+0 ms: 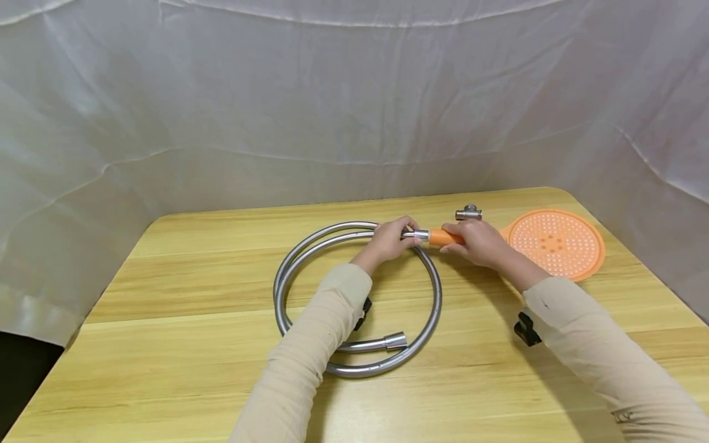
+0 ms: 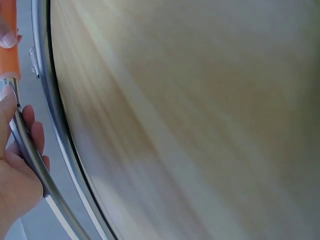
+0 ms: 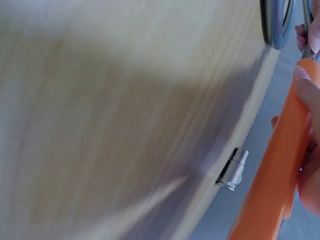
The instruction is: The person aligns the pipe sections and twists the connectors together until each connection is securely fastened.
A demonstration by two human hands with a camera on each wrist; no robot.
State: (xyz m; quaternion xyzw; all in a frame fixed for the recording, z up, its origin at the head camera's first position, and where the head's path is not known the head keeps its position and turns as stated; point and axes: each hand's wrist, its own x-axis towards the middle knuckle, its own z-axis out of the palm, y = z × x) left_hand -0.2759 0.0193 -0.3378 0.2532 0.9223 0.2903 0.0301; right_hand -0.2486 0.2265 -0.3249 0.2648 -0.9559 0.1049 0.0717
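An orange shower head with a round spray face is held by its handle in my right hand. My left hand pinches the chrome end fitting of a grey shower hose, and that fitting meets the end of the orange handle. How far the two are joined cannot be seen. In the left wrist view the hose runs down across the left palm. The rest of the hose lies coiled on the table, its other chrome end inside the loop near the front.
A small chrome valve fitting lies at the back, just behind my right hand. The wooden table is bounded at the back and sides by a pale hanging sheet.
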